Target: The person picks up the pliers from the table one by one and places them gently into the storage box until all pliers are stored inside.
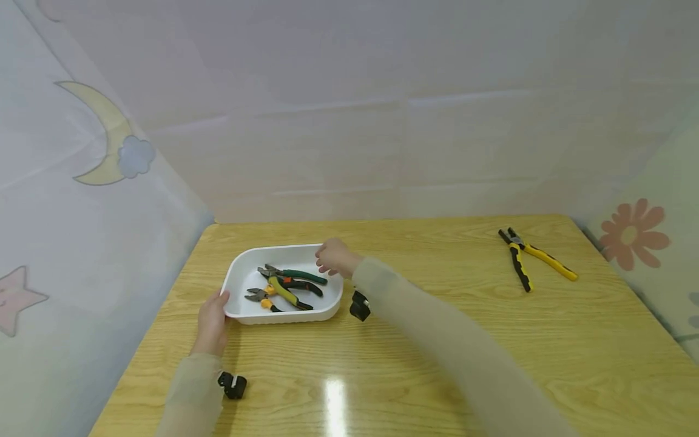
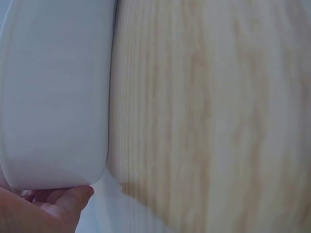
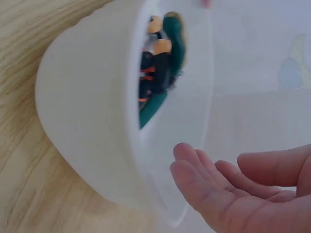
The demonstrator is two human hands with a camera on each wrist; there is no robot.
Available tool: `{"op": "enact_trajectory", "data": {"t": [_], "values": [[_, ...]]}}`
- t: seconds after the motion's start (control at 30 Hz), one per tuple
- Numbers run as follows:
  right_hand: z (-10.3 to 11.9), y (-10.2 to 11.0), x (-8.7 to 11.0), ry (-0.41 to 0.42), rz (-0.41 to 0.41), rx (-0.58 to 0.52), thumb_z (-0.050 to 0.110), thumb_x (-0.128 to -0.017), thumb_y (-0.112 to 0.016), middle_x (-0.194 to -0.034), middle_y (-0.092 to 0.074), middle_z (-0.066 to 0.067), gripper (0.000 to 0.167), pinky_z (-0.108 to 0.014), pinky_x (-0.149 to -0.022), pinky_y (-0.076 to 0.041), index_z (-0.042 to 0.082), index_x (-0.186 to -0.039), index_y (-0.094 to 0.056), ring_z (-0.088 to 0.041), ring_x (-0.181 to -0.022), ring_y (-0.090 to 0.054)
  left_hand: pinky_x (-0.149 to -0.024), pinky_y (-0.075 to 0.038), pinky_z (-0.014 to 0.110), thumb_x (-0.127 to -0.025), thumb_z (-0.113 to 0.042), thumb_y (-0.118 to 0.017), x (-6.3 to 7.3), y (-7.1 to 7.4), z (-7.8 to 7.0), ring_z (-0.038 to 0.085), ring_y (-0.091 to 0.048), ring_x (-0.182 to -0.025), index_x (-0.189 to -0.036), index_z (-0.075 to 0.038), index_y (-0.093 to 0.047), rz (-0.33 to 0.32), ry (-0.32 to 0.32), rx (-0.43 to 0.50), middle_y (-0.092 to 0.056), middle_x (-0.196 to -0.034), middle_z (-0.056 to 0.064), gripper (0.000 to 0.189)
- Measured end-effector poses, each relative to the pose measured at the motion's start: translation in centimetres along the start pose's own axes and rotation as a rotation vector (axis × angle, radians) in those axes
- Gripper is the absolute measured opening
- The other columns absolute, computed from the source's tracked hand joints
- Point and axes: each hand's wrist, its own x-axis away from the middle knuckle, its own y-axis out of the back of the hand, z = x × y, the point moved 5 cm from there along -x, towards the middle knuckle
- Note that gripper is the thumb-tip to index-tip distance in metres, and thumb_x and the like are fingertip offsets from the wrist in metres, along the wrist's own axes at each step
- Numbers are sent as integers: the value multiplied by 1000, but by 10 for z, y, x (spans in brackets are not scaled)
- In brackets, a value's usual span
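Note:
A white tray (image 1: 308, 317) sits on the left half of the table with several pliers in it. Among them are green-handled pliers (image 1: 306, 276), yellow-green and black pliers (image 1: 285, 294), black-handled pliers (image 1: 306, 285) and orange-and-black cutting pliers (image 1: 266, 297). My left hand (image 1: 212, 325) grips the tray's left end, with the thumb at the rim and fingers against the outer wall (image 2: 53, 97). Over the tray's right end is my right hand (image 1: 335, 258). In the right wrist view its fingers (image 3: 187, 177) are loosely bent with nothing between them.
Large yellow-and-black pliers (image 1: 519, 243) lie with handles spread at the right of the wooden table (image 1: 426, 267). Pale cloth walls (image 1: 349, 139) with printed shapes stand behind the table and at both sides. Each wrist wears a small black camera (image 1: 233, 385).

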Motion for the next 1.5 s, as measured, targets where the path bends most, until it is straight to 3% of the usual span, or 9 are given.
{"op": "enact_trajectory", "data": {"t": [0.2,0.8,1.1,1.33,1.5], "values": [[0,24,19,13,-20,-98,-4,-94,-54,-121,-61,-24,35,-44,-92,-51,-11,-128,-53,-34,-103,-64,-117,-20,39,-106,-20,-25,-1,0,0,31,-21,-142,-151,8,-12,13,-8,10,-16,-156,25,54],[-35,79,56,55,0,-268,4,-99,-51,-125,-58,-28,40,-44,-96,-49,-11,-136,-44,-32,-106,-63,-117,-20,38,-106,-23,-26,0,4,3,31,-21,-142,-152,5,-12,-5,6,-11,-16,-157,23,55],[-44,95,65,83,35,-370,3,-98,-52,-127,-56,-31,43,-31,-82,-56,-13,-137,-42,-18,-90,-68,-117,-20,39,-106,-22,-25,0,3,2,32,-21,-142,-152,7,-12,3,-3,-22,-16,-157,24,55],[-51,102,68,119,88,-469,0,-99,-48,-98,-68,-8,44,-30,-79,-57,-16,-139,-36,-16,-86,-68,-117,-20,37,-107,-24,-26,-2,3,2,30,-21,-142,-152,6,-12,-4,5,-14,-16,-157,22,56],[-60,109,75,121,124,-507,1,-102,-44,-108,-66,-13,46,-31,-84,-56,-15,-143,-31,-16,-91,-68,-117,-19,37,-107,-23,-25,-3,2,2,30,-19,-142,-152,6,-11,4,9,-4,-14,-158,22,56]]}}
